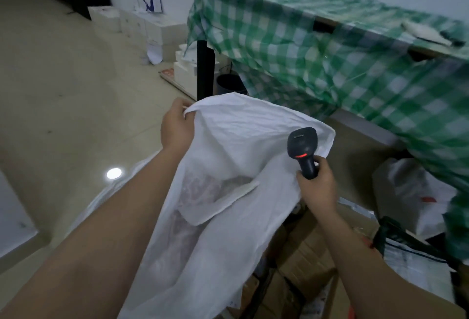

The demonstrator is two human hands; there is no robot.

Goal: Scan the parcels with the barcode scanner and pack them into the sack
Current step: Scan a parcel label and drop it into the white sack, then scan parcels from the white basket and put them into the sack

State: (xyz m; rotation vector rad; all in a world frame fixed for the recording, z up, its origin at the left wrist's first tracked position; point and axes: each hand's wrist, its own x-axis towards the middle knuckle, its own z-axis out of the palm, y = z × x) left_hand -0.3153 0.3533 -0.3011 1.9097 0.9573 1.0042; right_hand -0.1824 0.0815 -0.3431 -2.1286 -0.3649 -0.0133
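White woven sack (236,166), centre of the frame, held up off the floor with its mouth gathered and crumpled. The left hand (176,125), at centre left, pinches the sack's upper rim between thumb and curled fingers. The right hand (317,186), right of centre, has its fingers wrapped round the grip of a dark scanner (303,151), whose head points upward and shows a red lit strip at the neck; the same hand touches the sack's right edge. Whether it also clamps the cloth cannot be told. Pale shapes show faintly through the sack's weave in its lower half; what they are cannot be told.

Brown cartons (304,255) lie in the lower right, below the right forearm, with white parcels (416,191) just beside them at the right edge. A worktop draped in a green-and-white checked cloth (317,47) fills the upper right; a flat pale object lies on its far right end, blurred. White boxes (149,29) are stacked against the wall in the upper left, and a dark bin (229,84) stands under the worktop beside its black leg (205,70). The floor (63,90) is pale tile with a round light reflection at lower left.
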